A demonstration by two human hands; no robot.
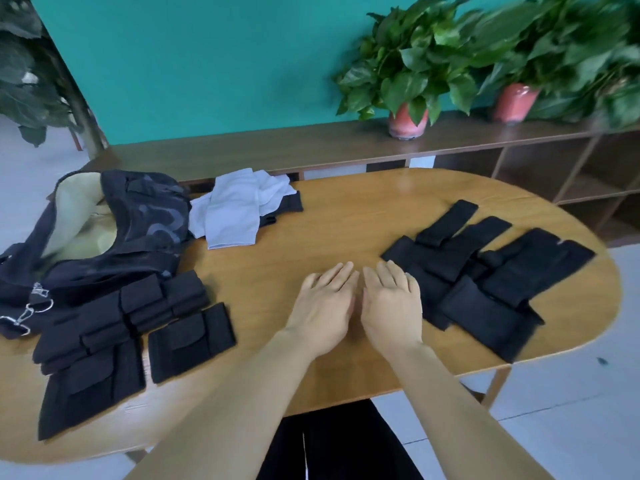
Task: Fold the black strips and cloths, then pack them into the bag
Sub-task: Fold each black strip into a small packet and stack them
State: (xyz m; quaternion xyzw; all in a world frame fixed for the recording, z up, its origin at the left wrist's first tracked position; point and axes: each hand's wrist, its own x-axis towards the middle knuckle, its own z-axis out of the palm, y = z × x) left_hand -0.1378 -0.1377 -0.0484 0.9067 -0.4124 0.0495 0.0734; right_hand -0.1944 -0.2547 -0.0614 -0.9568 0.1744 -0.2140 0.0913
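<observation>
Wooden oval surface [346,209]. Left hand [322,303] and right hand [393,303]: centre, side by side, fingers straight, released, holding nothing. Black strips, unfolded [485,271]: 3 o'clock, overlapping, just beside the right hand. Black strips, folded [131,323]: 8 o'clock, stacked. Bag [104,230]: 10 o'clock, mouth open. Pale cloths [239,209]: 11 o'clock, beside the bag.

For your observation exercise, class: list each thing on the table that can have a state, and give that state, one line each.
bag: open, pale lining showing
folded black stack: folded, piled beside the bag
unfolded black strips: spread flat, overlapping
white cloths: loosely heaped, not neatly folded
left hand: open, holding nothing
right hand: open, holding nothing
</observation>
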